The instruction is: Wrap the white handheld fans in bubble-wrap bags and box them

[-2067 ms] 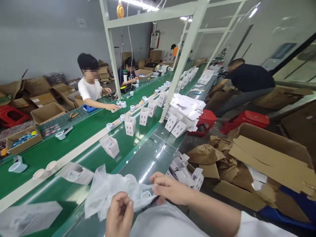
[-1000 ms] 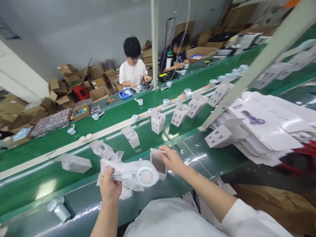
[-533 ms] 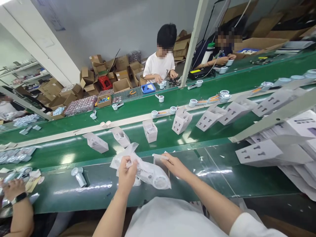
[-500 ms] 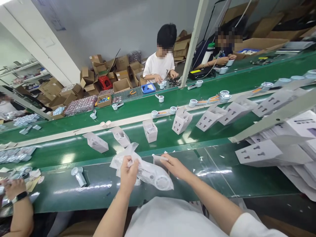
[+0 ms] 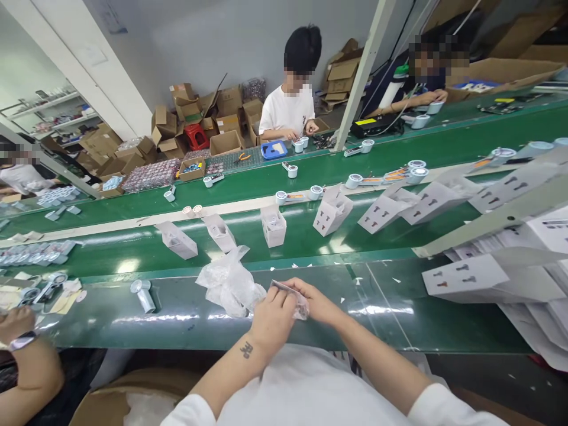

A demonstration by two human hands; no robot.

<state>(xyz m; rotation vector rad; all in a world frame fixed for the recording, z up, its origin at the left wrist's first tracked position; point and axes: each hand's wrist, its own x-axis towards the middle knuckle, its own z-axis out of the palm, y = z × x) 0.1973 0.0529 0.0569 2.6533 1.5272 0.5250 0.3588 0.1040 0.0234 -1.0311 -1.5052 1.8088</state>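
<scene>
My left hand (image 5: 273, 319) is closed in front of my body, its fingers folded over a clear-plastic-wrapped item (image 5: 303, 309). The back of the hand hides most of that item. On the right, my right hand (image 5: 317, 300) closes round the other side of it, thumb and fingers along a thin greyish-white card-like piece (image 5: 284, 287). Whether that piece is a leaflet or a box edge I cannot tell. A crumpled heap of clear plastic bags (image 5: 228, 281) lies on the bench just left of my hands.
Open white boxes (image 5: 273, 228) stand in a row on the green conveyor (image 5: 306, 254). A pale-blue handheld device (image 5: 142, 296) lies left on the bench. Flat white cartons (image 5: 465, 278) are stacked at right, by a slanted metal post. A co-worker's arm (image 5: 26, 349) is at far left.
My left hand has moved right and down, meeting my right hand. The bagged device it held up is now mostly hidden between both hands. Plastic bags now lie on the bench.
</scene>
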